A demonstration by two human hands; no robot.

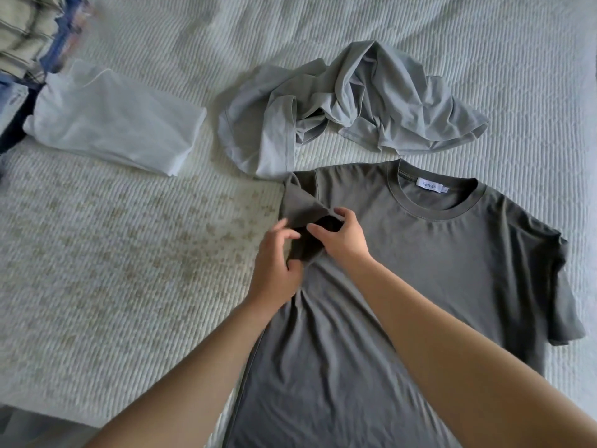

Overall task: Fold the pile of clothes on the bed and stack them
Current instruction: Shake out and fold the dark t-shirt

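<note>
Both hands, left [278, 253] and right [339, 236], pinch the dark tee's [420, 270] bunched sleeve [307, 208]; it looks limp and light, best held by the hem.

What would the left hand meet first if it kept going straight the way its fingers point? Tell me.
Likely the right hand, just across the bunched sleeve of the dark grey cotton T-shirt that the left hand grips; depth is uncertain.

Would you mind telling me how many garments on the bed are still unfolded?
2: the dark grey T-shirt spread flat under both hands, and the crumpled light grey shirt just beyond it. More may sit hidden in the pile at far left.
</note>
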